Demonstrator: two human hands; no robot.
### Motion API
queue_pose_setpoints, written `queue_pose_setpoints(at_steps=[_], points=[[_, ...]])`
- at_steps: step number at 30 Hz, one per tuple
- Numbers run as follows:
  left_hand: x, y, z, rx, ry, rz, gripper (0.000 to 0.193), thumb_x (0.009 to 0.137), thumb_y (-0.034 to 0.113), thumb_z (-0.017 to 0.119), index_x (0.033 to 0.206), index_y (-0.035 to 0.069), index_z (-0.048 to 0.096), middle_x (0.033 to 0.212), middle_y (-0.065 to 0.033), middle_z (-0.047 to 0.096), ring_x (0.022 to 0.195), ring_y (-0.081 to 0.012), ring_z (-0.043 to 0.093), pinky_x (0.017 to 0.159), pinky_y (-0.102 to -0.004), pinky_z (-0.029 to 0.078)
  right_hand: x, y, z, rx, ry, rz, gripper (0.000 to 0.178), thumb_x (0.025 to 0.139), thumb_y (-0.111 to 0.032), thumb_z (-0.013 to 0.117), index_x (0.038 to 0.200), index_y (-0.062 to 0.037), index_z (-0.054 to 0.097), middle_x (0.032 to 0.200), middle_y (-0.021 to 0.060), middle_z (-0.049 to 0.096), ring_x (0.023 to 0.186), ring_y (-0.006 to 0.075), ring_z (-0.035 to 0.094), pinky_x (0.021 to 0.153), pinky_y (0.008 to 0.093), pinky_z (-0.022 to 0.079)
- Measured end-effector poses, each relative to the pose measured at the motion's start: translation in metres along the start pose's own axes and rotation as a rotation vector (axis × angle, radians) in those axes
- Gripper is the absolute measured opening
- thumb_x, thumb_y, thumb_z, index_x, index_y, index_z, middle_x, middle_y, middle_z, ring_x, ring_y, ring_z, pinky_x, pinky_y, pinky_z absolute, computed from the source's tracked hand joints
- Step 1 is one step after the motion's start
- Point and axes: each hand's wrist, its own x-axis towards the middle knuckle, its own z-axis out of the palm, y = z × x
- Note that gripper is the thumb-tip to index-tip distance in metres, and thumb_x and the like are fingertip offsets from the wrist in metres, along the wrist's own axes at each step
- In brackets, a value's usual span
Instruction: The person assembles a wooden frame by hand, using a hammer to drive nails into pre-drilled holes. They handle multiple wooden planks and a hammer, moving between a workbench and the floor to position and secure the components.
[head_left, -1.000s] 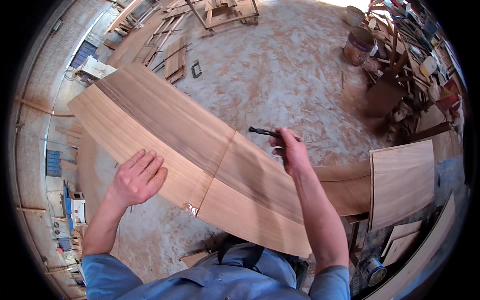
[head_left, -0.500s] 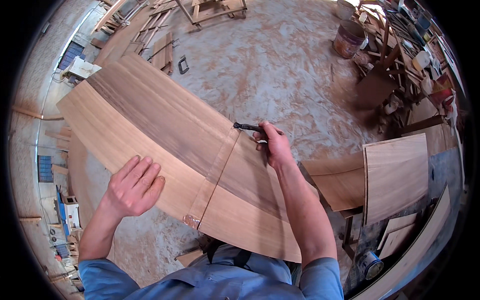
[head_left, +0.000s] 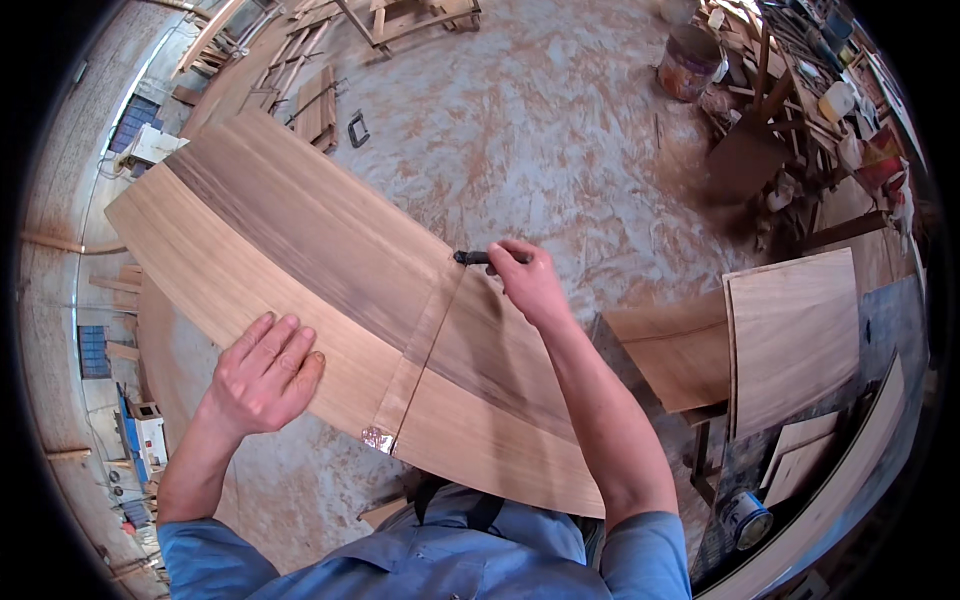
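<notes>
A long wooden panel (head_left: pixel 300 210) slants across in front of me, with light and darker bands of grain. A strip of clear tape (head_left: pixel 412 355) runs beside a dark seam across it, its shiny end (head_left: pixel 378 438) at the near edge. My left hand (head_left: pixel 268 372) rests on the panel's near edge, fingers stretched over the light band. My right hand (head_left: pixel 525 280) is closed round a slim black hand tool (head_left: pixel 475 258). The tool's small head meets the panel's far edge at the seam; its exact kind is unclear.
Thin wooden sheets (head_left: pixel 795 340) stand at the right, above a paint can (head_left: pixel 745 518). A bucket (head_left: pixel 690 62) and heaped scrap wood occupy the far right. A C-clamp (head_left: pixel 357 129) lies on the dusty floor beyond the panel. Wood pieces line the left wall.
My right hand and the black tool have shifted slightly left, and the hand's grip has turned more over the tool. My left hand keeps its place on the panel.
</notes>
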Motion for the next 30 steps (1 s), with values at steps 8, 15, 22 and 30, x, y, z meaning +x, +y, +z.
queue_pose_setpoints(at_steps=[8, 15, 22, 30], points=[[0.0, 0.005, 0.003, 0.005, -0.029, -0.019, 0.008, 0.072, 0.009, 0.073, 0.078, 0.006, 0.068, 0.094, -0.0146, 0.071, 0.092, -0.0316, 0.069, 0.086, -0.0465, 0.055, 0.001, -0.01, 0.005, 0.032, 0.036, -0.104, 0.033, 0.092, -0.029, 0.061, 0.099, 0.0019, 0.07, 0.078, 0.0051, 0.069, 0.07, 0.0077, 0.057, 0.058, 0.0242, 0.043], [0.009, 0.004, 0.002, 0.006, 0.009, -0.008, 0.007, 0.072, 0.008, 0.073, 0.076, 0.006, 0.068, 0.092, -0.0142, 0.071, 0.092, -0.0313, 0.069, 0.086, -0.0463, 0.055, 0.004, 0.022, 0.009, 0.235, 0.128, 0.025, 0.035, 0.093, -0.032, 0.062, 0.099, 0.0019, 0.069, 0.075, 0.0036, 0.067, 0.069, 0.0075, 0.058, 0.058, 0.0246, 0.045], [0.006, 0.003, 0.003, -0.003, 0.003, -0.016, 0.007, 0.072, 0.008, 0.073, 0.076, 0.006, 0.068, 0.092, -0.0141, 0.071, 0.091, -0.0313, 0.069, 0.086, -0.0464, 0.055, -0.006, 0.01, 0.004, 0.191, 0.149, -0.012, 0.033, 0.093, -0.027, 0.063, 0.092, 0.0047, 0.07, 0.072, 0.0026, 0.065, 0.07, 0.0068, 0.054, 0.065, 0.0242, 0.045], [0.007, 0.002, 0.005, 0.01, 0.014, -0.023, 0.008, 0.072, 0.008, 0.073, 0.077, 0.006, 0.067, 0.092, -0.0132, 0.07, 0.09, -0.0311, 0.069, 0.085, -0.0451, 0.055, -0.013, 0.04, -0.009, 0.089, 0.131, 0.049, 0.034, 0.094, -0.031, 0.06, 0.097, 0.0009, 0.07, 0.074, 0.0044, 0.068, 0.064, 0.0069, 0.057, 0.052, 0.0236, 0.044]])
